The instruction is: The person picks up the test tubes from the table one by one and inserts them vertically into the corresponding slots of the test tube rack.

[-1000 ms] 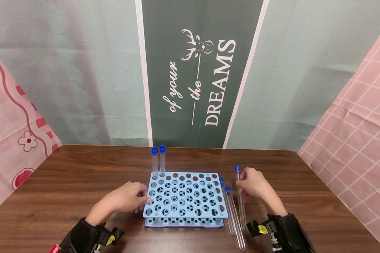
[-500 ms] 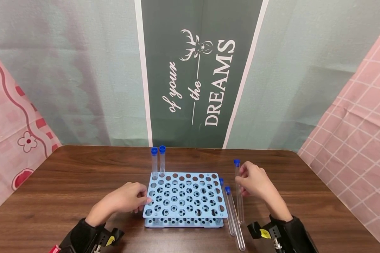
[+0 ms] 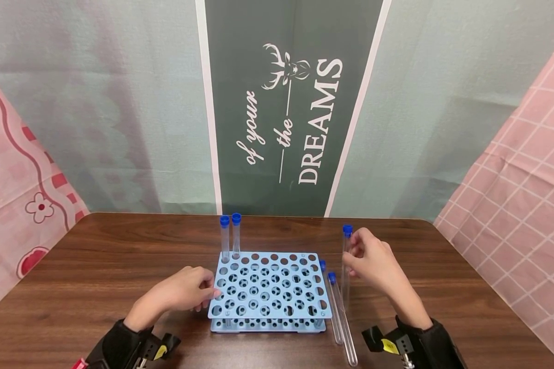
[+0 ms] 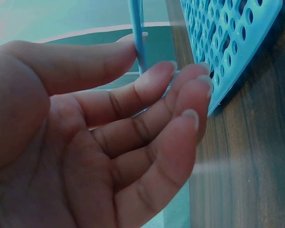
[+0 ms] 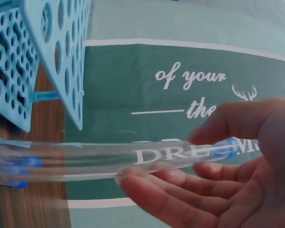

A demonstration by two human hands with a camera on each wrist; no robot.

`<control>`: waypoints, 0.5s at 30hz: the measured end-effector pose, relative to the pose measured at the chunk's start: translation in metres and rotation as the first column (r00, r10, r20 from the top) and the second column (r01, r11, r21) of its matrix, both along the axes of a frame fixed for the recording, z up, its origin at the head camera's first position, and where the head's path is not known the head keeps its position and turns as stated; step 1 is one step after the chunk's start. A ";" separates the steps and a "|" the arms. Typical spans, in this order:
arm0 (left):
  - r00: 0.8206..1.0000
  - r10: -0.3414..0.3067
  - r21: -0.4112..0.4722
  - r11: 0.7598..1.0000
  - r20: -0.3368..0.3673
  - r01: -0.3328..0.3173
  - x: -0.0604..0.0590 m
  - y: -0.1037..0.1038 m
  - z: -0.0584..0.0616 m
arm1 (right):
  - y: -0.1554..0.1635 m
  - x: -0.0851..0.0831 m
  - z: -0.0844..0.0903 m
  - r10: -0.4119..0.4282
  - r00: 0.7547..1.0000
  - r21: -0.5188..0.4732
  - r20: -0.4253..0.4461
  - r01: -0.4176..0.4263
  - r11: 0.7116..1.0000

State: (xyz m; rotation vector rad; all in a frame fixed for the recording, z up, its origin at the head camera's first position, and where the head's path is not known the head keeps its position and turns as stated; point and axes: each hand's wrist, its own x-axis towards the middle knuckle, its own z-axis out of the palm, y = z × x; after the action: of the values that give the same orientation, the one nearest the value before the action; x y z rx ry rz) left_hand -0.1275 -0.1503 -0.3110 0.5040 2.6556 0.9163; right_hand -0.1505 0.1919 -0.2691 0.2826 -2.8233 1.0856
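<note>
- The clear test tube [image 3: 346, 266] with the blue cap now stands almost upright just to the right of the rack, its cap higher than half a second ago, when it still leaned with its lower end close to the desk.
- The right hand [image 3: 368, 260] pinches this tube near its capped end, thumb on one side and fingertips [image 5: 152, 178] on the other; it has risen and drawn a little inward with the tube.
- To my eye the tube is lifted clear for carrying over the holes, though it is not yet above the rack.
- The left hand [image 3: 184, 289] has not moved: its fingers, loosely bent and holding nothing, rest against the left edge of the light blue rack [image 3: 270, 287].
- Two capped tubes [image 3: 230, 237] stand in the rack's far left corner.
- Two more tubes [image 3: 339, 312] lie on the brown desk [image 3: 97, 266] between the rack and the right wrist.
</note>
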 end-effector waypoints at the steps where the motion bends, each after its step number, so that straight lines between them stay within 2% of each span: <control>1: 1.000 0.000 0.000 1.000 -0.001 0.000 0.000 0.000 0.000 | 0.000 0.001 0.001 0.004 1.000 0.000 -0.025 -0.004 1.000; 5: 1.000 0.000 0.002 1.000 -0.003 0.000 0.000 0.000 0.000 | 0.000 0.001 0.001 0.018 0.995 -0.022 -0.103 -0.020 1.000; 15: 1.000 0.006 0.004 1.000 -0.002 -0.006 0.001 0.001 -0.001 | 0.000 -0.002 -0.001 0.024 0.983 -0.076 -0.180 -0.039 0.996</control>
State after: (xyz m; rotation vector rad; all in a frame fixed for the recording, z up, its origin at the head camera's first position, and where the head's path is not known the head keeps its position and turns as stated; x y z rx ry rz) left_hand -0.1268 -0.1497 -0.3119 0.4988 2.6587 0.9228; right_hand -0.1524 0.1918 -0.2705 0.3977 -2.6199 1.1154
